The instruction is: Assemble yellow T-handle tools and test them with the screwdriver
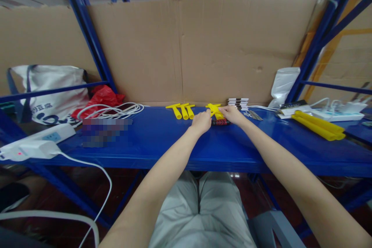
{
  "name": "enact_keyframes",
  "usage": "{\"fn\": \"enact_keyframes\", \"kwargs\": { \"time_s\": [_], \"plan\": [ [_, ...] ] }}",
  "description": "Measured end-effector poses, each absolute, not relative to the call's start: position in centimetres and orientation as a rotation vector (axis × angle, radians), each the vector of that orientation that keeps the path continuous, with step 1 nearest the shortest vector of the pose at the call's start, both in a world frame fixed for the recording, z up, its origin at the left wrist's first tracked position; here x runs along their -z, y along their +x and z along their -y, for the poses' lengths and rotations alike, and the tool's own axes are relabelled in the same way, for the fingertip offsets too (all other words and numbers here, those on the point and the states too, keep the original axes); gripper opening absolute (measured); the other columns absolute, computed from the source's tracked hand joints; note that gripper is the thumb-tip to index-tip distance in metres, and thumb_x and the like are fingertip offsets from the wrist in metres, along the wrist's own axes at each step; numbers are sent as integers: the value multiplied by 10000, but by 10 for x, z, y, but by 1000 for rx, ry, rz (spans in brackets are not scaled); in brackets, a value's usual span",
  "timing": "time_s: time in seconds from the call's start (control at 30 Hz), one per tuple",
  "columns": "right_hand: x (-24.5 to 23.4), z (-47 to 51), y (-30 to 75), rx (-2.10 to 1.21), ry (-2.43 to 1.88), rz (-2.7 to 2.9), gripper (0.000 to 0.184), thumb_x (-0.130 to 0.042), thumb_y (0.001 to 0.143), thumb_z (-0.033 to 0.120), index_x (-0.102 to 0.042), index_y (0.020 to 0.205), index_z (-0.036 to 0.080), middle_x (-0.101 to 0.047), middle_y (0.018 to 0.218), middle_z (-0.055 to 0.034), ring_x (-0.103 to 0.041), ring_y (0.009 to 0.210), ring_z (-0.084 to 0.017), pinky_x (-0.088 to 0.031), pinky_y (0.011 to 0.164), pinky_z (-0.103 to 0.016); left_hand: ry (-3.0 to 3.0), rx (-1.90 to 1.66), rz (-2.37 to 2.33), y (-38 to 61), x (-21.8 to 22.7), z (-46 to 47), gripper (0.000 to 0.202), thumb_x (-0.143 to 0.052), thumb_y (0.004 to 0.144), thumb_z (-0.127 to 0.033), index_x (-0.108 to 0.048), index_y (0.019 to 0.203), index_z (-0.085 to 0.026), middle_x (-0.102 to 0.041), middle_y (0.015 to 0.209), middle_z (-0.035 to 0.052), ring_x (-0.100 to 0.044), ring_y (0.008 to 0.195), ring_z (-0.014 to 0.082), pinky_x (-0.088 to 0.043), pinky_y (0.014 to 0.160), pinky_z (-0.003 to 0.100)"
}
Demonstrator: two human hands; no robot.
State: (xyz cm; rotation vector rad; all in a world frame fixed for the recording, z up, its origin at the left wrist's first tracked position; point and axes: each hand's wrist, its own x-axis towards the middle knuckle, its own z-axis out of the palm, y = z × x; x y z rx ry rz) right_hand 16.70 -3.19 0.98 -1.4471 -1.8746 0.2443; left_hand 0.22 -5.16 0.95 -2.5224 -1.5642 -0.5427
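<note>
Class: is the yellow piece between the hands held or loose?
Held: the left hand and right hand both grip the yellow piece. Whether it touches the table, I cannot tell.

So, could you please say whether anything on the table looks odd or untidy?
The white cable lies in loose loops, partly in front of the red bag, untidy compared with the lined-up yellow pieces. A pixelated patch nearby hides whatever is there.

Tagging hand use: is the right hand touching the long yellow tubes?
No, the right hand is at a yellow piece beside the left hand, apart from the long yellow tubes.
</note>
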Motion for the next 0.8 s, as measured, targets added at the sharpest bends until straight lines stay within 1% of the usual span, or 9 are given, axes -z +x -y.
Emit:
{"fn": "enact_keyframes", "kwargs": {
  "time_s": [0.23,0.37,0.43,0.47,0.53,0.57,0.63,0.7,0.8],
  "plan": [
    [-6,34,159,-163,-1366,2099,388,-347,847,406,-431,541,184,-442,491,6,-411,520,-112,-285,530,-239,-2492,571,1679,-1,-11,50,337,-411,899,-317,-469,1161,-113,-615,1145,171,-606,1040,266,-468,837,360],
    [-8,30,167,-89,-1314,2098,385,-359,845,399,-524,588,165,-501,524,-7,-442,539,-118,-322,539,-236,-2491,615,1705,-3,-11,48,352,-436,891,-333,-473,1181,-136,-623,1146,144,-599,1055,255,-467,843,341],
    [-11,26,180,-27,-1357,1993,351,-382,838,366,-599,667,149,-564,578,-27,-471,554,-128,-356,552,-242,-2509,617,1717,-3,-10,47,347,-444,885,-350,-496,1165,-151,-629,1141,130,-597,1059,253,-469,843,336],
    [-12,24,189,1,-1395,1911,323,-394,832,334,-635,738,139,-596,613,-40,-495,572,-137,-380,571,-247,-2523,612,1722,-3,-9,46,344,-452,879,-360,-511,1151,-158,-632,1137,124,-596,1060,254,-470,842,337],
    [-14,21,211,15,-1513,1687,317,-410,811,245,-657,953,107,-646,695,-70,-546,620,-155,-422,614,-259,-2547,588,1738,-2,-8,43,337,-477,862,-377,-541,1122,-173,-636,1134,114,-594,1061,254,-470,845,339],
    [-15,21,223,8,-1591,1590,346,-427,791,204,-641,1039,92,-665,752,-88,-572,655,-164,-439,644,-269,-2553,578,1747,-2,-7,42,333,-489,853,-381,-553,1111,-180,-637,1135,110,-593,1062,252,-469,848,337],
    [-15,24,246,31,-1765,1397,382,-465,756,152,-629,1095,88,-675,884,-125,-608,780,-192,-457,735,-297,-2555,577,1762,-2,-5,40,329,-506,841,-385,-570,1100,-193,-637,1139,105,-592,1064,246,-466,857,334],
    [-14,30,265,43,-1966,1233,365,-495,740,134,-650,1069,107,-651,1009,-157,-591,947,-246,-440,836,-357,-2555,596,1770,-2,-4,39,334,-513,834,-388,-578,1100,-197,-639,1135,105,-593,1062,246,-467,857,335],
    [-11,41,279,5,-2194,958,289,-583,716,178,-684,985,148,-586,1131,-194,-483,1129,-332,-386,908,-468,-2552,624,1771,-2,-4,39,339,-518,828,-392,-587,1097,-198,-643,1129,105,-596,1056,254,-471,848,342]
  ]
}}
